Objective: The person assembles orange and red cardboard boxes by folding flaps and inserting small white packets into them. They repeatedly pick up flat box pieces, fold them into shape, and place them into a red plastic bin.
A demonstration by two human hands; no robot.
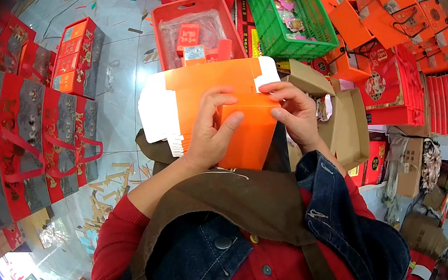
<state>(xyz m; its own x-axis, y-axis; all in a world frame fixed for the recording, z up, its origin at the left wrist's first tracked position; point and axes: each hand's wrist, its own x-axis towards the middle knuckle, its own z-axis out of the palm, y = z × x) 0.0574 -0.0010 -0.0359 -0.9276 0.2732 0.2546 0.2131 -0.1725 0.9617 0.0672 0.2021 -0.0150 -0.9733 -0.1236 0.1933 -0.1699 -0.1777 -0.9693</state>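
Observation:
An orange carton [251, 139] stands close to my body, held at its far edge between both hands. My left hand [208, 132] is closed on it, with the thumb on the near face and the fingers over the far edge. Gripping the right corner of that edge, my right hand [298, 113] has its thumb and fingers pressed on the carton. Just beyond lies a stack of flat orange carton blanks [215, 73] with white flaps. The carton's lower end is partly hidden by my brown apron [214, 190].
Beyond the blanks stands a red plastic crate [161, 40] with small boxes. A green crate [303, 48] holds wrapped items. Red and grey gift bags [23, 134] line the left. An open cardboard box [357, 127] and orange boxes [388, 2] are at right. Paper scraps litter the floor.

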